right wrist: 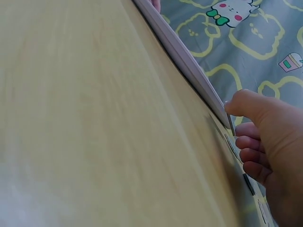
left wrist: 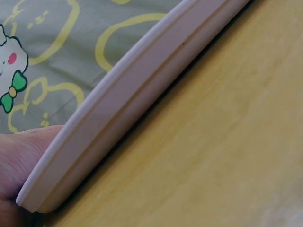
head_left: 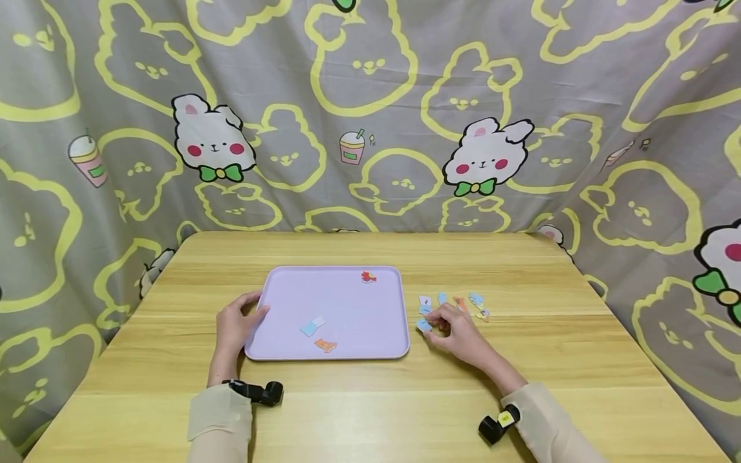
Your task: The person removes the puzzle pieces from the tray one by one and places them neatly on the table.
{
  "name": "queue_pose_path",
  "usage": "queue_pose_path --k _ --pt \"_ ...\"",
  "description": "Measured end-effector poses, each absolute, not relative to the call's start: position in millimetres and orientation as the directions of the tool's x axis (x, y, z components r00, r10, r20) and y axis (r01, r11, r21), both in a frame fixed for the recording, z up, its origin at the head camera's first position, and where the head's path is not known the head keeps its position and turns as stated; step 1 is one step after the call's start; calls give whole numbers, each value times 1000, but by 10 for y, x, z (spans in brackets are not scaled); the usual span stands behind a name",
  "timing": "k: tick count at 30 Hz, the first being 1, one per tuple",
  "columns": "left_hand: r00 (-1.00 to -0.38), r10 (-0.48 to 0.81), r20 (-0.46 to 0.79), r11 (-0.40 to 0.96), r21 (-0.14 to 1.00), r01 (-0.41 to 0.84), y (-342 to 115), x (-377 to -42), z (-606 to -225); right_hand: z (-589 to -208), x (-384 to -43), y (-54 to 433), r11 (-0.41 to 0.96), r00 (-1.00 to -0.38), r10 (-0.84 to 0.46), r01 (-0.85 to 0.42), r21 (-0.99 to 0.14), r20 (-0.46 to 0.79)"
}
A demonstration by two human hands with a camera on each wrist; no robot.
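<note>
My left hand point(head_left: 234, 325) holds the left rim of a lavender tray point(head_left: 347, 283), its thumb over the edge; in the left wrist view part of that hand point(left wrist: 23, 161) shows behind the tray wall. Just right of the tray, my right hand point(head_left: 460, 334) pinches a light blue puzzle piece point(head_left: 424, 326). Seen edge-on in the right wrist view, this puzzle piece point(right wrist: 230, 124) is thin and tilted up between thumb and fingers. Inside the tray lie a red piece point(head_left: 368, 277), a blue-and-white piece or pair point(head_left: 312, 326) and an orange piece point(head_left: 325, 346).
Other flat pieces lie on the wooden table point(head_left: 359, 411) beyond my right hand: a white-and-blue one point(head_left: 425, 301), a blue one point(head_left: 442, 298), an orange one point(head_left: 460, 303) and a blue-yellow group point(head_left: 478, 303). A patterned curtain point(head_left: 278, 212) surrounds the table's far sides.
</note>
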State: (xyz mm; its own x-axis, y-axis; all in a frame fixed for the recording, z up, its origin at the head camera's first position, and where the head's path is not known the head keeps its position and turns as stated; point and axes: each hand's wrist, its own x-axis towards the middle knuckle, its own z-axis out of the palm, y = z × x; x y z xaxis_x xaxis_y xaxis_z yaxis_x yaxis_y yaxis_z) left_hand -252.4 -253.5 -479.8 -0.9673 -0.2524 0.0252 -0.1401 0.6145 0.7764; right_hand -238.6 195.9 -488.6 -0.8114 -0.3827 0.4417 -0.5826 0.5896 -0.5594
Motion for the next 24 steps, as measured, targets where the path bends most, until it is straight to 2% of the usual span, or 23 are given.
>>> queue_pose_path --k 24 --pt "-968 -250 17 610 780 -144 -2551 -2526 -4782 -4786 -2372 2043 621 -787 -520 -615 -486 331"
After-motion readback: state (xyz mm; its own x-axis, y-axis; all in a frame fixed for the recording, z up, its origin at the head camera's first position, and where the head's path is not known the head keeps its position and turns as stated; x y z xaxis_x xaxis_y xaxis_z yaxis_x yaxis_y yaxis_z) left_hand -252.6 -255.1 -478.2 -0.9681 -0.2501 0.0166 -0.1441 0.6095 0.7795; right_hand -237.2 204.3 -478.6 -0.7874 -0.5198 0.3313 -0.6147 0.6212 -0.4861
